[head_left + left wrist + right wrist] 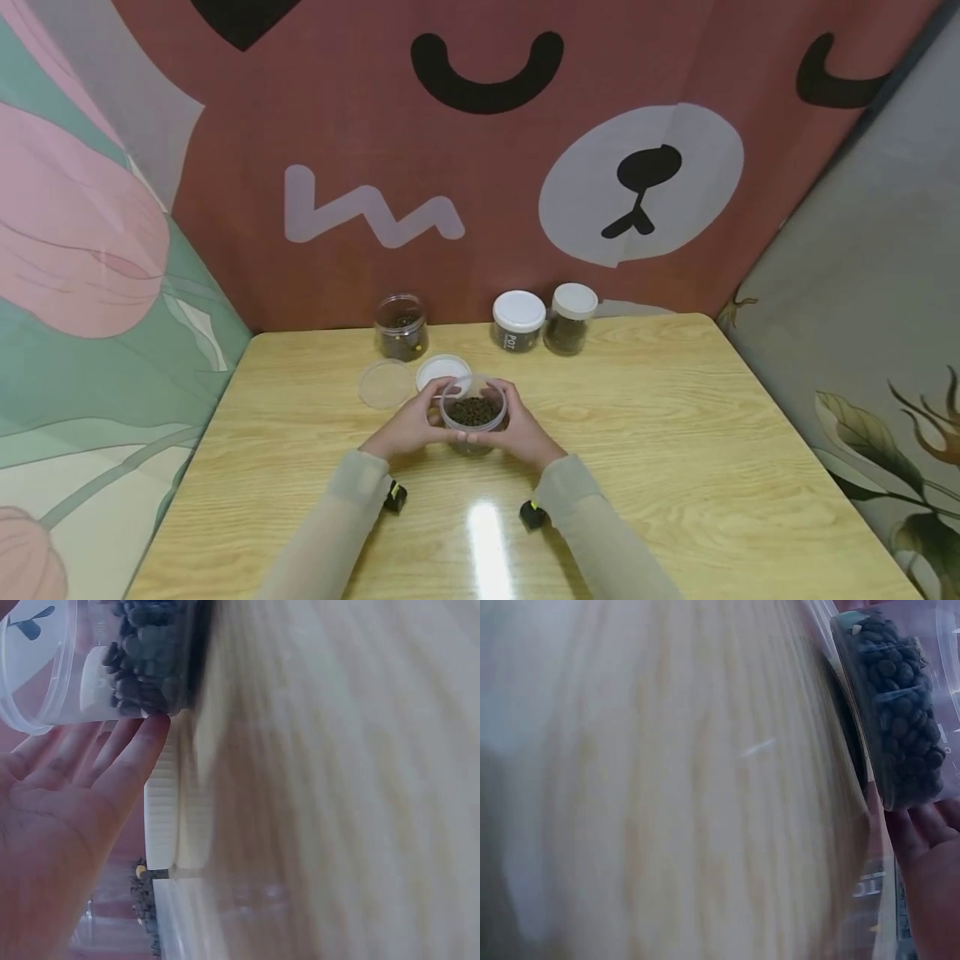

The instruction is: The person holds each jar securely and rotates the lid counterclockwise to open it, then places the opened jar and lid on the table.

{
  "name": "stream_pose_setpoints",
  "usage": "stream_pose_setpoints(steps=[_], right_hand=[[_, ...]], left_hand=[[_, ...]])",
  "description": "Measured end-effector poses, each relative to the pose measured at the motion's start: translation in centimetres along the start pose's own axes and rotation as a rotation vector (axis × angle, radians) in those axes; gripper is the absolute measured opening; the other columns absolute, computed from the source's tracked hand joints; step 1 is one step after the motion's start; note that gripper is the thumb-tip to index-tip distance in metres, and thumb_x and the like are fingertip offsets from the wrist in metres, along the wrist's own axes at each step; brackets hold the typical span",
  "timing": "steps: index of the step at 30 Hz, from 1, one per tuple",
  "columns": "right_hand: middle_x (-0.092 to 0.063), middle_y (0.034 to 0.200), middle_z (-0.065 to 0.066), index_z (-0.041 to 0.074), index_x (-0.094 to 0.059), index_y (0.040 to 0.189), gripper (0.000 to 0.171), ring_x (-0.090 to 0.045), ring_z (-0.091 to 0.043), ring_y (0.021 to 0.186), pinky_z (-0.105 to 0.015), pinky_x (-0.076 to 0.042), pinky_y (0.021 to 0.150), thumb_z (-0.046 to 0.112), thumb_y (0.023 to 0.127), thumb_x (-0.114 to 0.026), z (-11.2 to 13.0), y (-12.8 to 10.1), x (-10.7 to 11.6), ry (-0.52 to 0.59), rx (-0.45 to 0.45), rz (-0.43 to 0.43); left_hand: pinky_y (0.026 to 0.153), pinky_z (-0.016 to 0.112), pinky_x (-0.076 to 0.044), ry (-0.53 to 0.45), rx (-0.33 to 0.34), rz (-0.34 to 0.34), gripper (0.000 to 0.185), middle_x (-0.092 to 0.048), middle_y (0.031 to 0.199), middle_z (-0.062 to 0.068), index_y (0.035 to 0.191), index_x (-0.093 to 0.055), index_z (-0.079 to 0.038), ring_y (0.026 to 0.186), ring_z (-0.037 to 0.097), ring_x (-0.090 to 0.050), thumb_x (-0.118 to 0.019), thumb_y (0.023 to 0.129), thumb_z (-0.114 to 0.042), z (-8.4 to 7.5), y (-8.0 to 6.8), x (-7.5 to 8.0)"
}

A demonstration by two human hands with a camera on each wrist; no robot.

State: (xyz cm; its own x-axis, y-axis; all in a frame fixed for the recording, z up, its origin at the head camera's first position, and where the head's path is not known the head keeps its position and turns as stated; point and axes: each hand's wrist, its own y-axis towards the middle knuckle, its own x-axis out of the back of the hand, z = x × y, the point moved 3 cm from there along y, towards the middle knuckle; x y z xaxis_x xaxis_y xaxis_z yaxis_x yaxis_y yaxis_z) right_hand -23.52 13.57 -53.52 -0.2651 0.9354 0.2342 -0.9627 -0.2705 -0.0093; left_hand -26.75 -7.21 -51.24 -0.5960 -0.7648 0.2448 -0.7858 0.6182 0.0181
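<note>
A clear plastic jar [474,414], open at the top and partly filled with small dark pellets, is gripped between both hands over the middle of the table. My left hand [408,427] holds its left side and my right hand [524,430] its right side, with the thumbs meeting at the near side. In the left wrist view, the fingers [124,754] touch the jar wall; the right wrist view shows the pellets [900,712] through the clear plastic. Just behind the jar lies a white screw lid [442,367], partly hidden by it. A clear round disc [386,384] lies left of that lid.
An uncapped clear jar [402,335] with dark contents and yellow bits stands at the back left of the wooden table [675,467]. Two white-lidded jars, one wide [519,321] and one narrower [570,321], stand at the back edge by the printed wall cloth [360,275].
</note>
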Motion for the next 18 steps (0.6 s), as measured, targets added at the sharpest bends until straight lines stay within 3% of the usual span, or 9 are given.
stream_pose_setpoints(steps=[6,12,18], right_hand=[[-0.041,0.154,-0.009,0.012,-0.028,0.154,0.103,-0.037,-0.03,0.144,-0.055,-0.029,0.118,0.033,0.075,-0.092,1.0,0.5,0.5,-0.07,0.046,-0.033],[-0.034,0.151,-0.01,0.014,-0.03,0.153,0.103,-0.038,-0.031,0.14,-0.053,-0.032,0.116,0.035,0.074,-0.092,2.7,1.2,1.1,-0.161,0.067,-0.075],[-0.037,0.15,-0.011,0.013,-0.031,0.153,0.101,-0.039,-0.029,0.14,-0.051,-0.03,0.119,0.028,0.074,-0.093,3.3,2.1,1.3,-0.176,0.076,-0.079]], left_hand=[[0.106,0.038,-0.048,0.04,0.011,-0.004,0.095,-0.04,0.155,0.017,0.156,-0.03,-0.009,0.14,0.035,-0.043,-0.087,0.081,-0.015,-0.7,0.6,0.6],[0.109,0.038,-0.045,0.056,-0.005,-0.03,0.094,-0.041,0.155,0.018,0.155,-0.032,-0.006,0.139,0.034,-0.044,-0.088,0.079,-0.01,-1.9,1.5,1.5],[0.111,0.041,-0.043,0.089,-0.002,-0.051,0.093,-0.042,0.155,0.019,0.155,-0.035,-0.005,0.14,0.037,-0.044,-0.088,0.078,-0.009,-2.1,2.1,2.0]])
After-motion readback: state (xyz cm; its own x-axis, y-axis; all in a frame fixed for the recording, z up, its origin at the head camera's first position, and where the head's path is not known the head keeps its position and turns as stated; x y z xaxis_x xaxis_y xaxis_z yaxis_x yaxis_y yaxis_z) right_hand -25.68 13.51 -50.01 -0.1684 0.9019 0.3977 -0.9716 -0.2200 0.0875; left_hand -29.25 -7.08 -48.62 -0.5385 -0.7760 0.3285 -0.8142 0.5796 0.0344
